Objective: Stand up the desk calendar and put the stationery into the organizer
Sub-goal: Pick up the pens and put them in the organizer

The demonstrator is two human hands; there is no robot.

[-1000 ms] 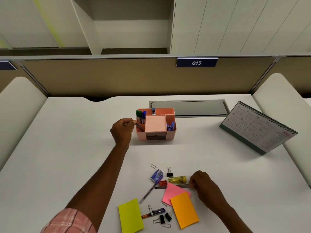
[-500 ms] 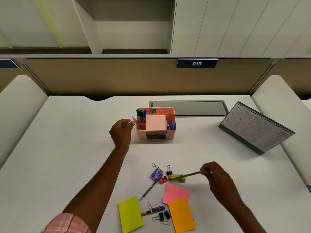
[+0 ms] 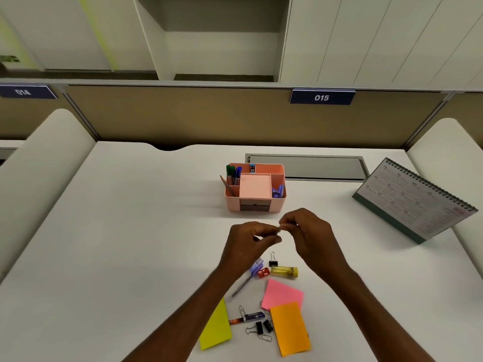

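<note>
Handover risk, desk middle.
Thin stick (image 3: 280, 228) pinched between left hand (image 3: 249, 241) and right hand (image 3: 307, 231); slack transfer could drop it.

On my desk (image 3: 130, 231) I count three sticky note pads (image 3: 290, 327), three black binder clips (image 3: 273, 262), two pens (image 3: 241, 284), one red sharpener (image 3: 263, 272), one yellow tube (image 3: 283, 271), one thin stick (image 3: 279, 228), one desk calendar (image 3: 413, 202) and one organizer (image 3: 254, 205), holding three markers (image 3: 233, 173) and one pencil (image 3: 227, 185).

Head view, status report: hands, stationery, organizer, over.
Left hand and right hand pinch one thin grey stick, mostly hidden, before pink organizer. Desk calendar standing. Nothing between hands and organizer.
</note>
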